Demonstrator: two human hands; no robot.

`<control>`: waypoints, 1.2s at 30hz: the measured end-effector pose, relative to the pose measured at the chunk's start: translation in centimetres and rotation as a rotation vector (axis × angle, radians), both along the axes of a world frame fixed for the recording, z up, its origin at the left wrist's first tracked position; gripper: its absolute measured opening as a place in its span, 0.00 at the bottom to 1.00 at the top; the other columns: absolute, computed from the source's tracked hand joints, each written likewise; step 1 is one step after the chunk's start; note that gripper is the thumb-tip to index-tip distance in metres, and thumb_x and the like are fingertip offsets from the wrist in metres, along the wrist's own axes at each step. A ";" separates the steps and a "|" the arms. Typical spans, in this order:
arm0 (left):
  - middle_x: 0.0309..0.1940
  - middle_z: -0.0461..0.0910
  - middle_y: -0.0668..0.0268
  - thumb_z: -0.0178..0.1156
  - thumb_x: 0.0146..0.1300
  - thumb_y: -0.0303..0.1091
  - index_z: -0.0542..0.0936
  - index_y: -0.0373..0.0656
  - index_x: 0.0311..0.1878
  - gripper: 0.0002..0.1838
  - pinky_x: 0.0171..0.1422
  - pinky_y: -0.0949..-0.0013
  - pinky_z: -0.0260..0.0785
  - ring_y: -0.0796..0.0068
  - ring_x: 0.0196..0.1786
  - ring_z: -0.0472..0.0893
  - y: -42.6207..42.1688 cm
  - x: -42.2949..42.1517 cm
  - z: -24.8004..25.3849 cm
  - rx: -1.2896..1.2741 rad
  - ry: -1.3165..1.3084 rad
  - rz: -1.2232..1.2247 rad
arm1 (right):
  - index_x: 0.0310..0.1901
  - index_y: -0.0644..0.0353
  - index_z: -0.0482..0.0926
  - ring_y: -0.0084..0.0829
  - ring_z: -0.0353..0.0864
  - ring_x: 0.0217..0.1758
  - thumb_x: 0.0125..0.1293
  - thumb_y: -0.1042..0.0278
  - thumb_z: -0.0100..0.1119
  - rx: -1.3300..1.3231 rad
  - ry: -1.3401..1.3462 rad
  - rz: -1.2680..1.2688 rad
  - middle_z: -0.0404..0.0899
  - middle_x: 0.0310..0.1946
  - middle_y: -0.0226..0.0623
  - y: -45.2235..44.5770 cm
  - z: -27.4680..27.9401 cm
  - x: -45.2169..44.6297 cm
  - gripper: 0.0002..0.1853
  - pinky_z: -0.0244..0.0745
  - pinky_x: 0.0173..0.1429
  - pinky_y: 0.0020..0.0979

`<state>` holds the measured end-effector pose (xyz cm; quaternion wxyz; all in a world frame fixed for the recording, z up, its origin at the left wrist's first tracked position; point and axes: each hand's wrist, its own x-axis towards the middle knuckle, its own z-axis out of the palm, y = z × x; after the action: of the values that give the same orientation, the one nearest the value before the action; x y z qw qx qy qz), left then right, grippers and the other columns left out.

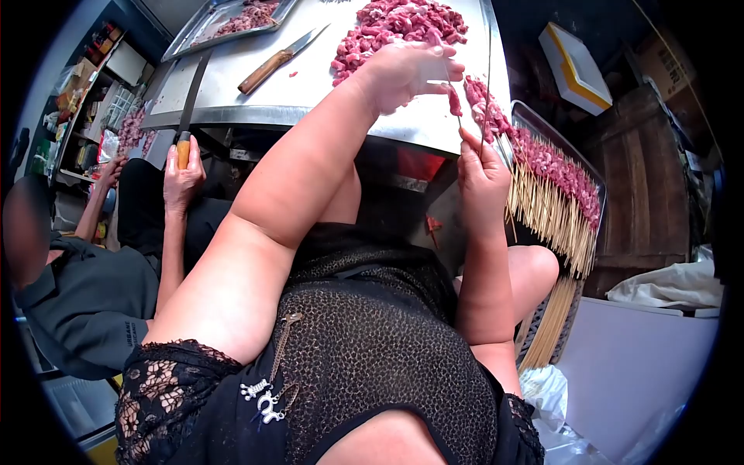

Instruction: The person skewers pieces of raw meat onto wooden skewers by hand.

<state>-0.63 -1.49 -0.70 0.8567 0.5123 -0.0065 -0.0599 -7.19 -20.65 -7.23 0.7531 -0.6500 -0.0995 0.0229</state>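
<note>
My right hand (482, 186) is closed round a thin skewer (459, 122) below the table's front edge. A small piece of raw meat (455, 102) is threaded near its upper end. A second thin dark stick (487, 101) rises from the same fingers. My left hand (407, 74) reaches over the table, its fingers stretched out and apart. Its thumb is close to the threaded meat; whether they touch I cannot tell. Behind it lies a heap of cut raw meat (395, 31), with more pieces (474, 93) at the right edge.
A wooden-handled knife (267, 71) lies on the metal table (310, 97). Left, a co-worker's hand (183, 182) holds a long knife (190, 116) upright. A tray (178, 45) with meat stands behind. On the right are many meat skewers (558, 174), bare sticks (552, 325) and a white box (570, 66).
</note>
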 end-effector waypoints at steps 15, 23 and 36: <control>0.41 0.80 0.51 0.46 0.71 0.34 0.73 0.35 0.47 0.12 0.52 0.60 0.78 0.59 0.46 0.82 0.4 0.3 0.1 -0.079 0.000 0.184 | 0.51 0.63 0.78 0.08 0.57 0.19 0.67 0.74 0.53 -0.070 0.033 0.039 0.65 0.20 0.15 -0.6 -0.8 -0.5 0.12 0.50 0.22 0.13; 0.39 0.81 0.51 0.44 0.71 0.34 0.74 0.35 0.44 0.13 0.53 0.57 0.78 0.59 0.45 0.82 -0.5 -0.1 0.0 -0.128 -0.008 0.197 | 0.50 0.63 0.79 0.08 0.57 0.20 0.68 0.74 0.53 -0.139 -0.087 -0.030 0.64 0.20 0.14 0.2 -2.0 -0.1 0.11 0.50 0.23 0.13; 0.42 0.79 0.48 0.43 0.71 0.33 0.72 0.31 0.49 0.14 0.53 0.58 0.76 0.58 0.47 0.81 -0.8 0.2 -0.7 -0.079 -0.049 0.093 | 0.51 0.64 0.77 0.08 0.58 0.21 0.68 0.74 0.52 -0.005 -0.017 -0.012 0.65 0.22 0.15 1.5 -0.5 -0.7 0.12 0.52 0.23 0.12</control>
<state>-0.42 -2.34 -1.41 0.8777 0.4792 -0.0058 -0.0073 -7.85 -19.19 -7.77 0.7507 -0.6526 -0.1021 0.0132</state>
